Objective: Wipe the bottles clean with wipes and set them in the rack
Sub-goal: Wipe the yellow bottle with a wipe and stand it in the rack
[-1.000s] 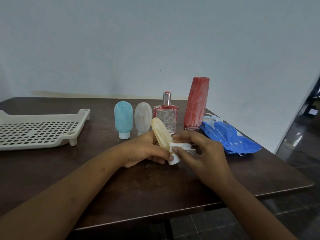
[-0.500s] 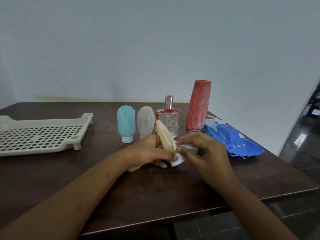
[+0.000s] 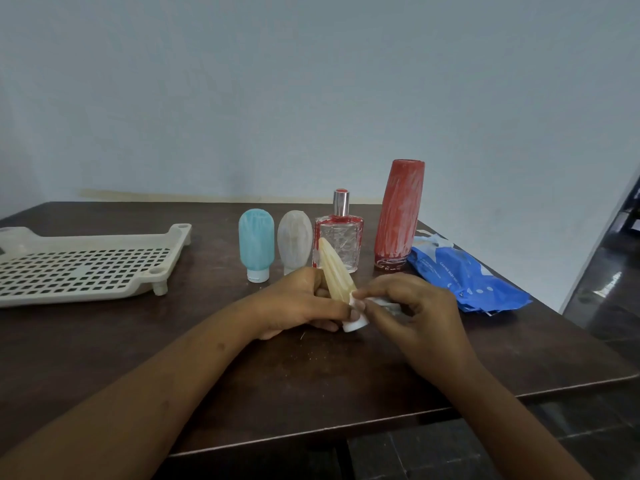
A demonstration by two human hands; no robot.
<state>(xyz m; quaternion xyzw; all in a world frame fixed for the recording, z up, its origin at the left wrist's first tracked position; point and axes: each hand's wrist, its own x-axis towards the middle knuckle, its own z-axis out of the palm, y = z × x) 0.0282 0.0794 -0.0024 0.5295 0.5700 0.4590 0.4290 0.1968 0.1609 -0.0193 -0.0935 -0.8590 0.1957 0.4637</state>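
Presently, head view only. The left hand (image 3: pixel 304 303) grips the cream squeeze bottle (image 3: pixel 334 271) low on its body, tilted, with its rounded end up and away and its white cap (image 3: pixel 355 325) down near the table (image 3: pixel 311 375). The right hand (image 3: pixel 415 306) pinches a bunched white wipe (image 3: pixel 384 303) against the bottle just above the cap. The bottle sits between the two hands, in front of the standing row and well apart from the rack (image 3: pixel 86 268).

Judgement: the step in hand is wiping near the cap. To do it well, the left hand should hold firm and turn the bottle so that every side meets the wipe. The strokes should then run up the ribbed body to its rounded end.

Count:
- Bottles: five. One is held. Four stand in a row: blue squeeze bottle (image 3: pixel 256 244), pale squeeze bottle (image 3: pixel 294 242), glass perfume bottle (image 3: pixel 339 244) and tall red bottle (image 3: pixel 398 216).
- Rack: one, with no bottle in the part that shows.
- Wipes pack (image 3: pixel 464 275): one, blue, lying beside the red bottle.
- Loose wipe: one, in the right hand.
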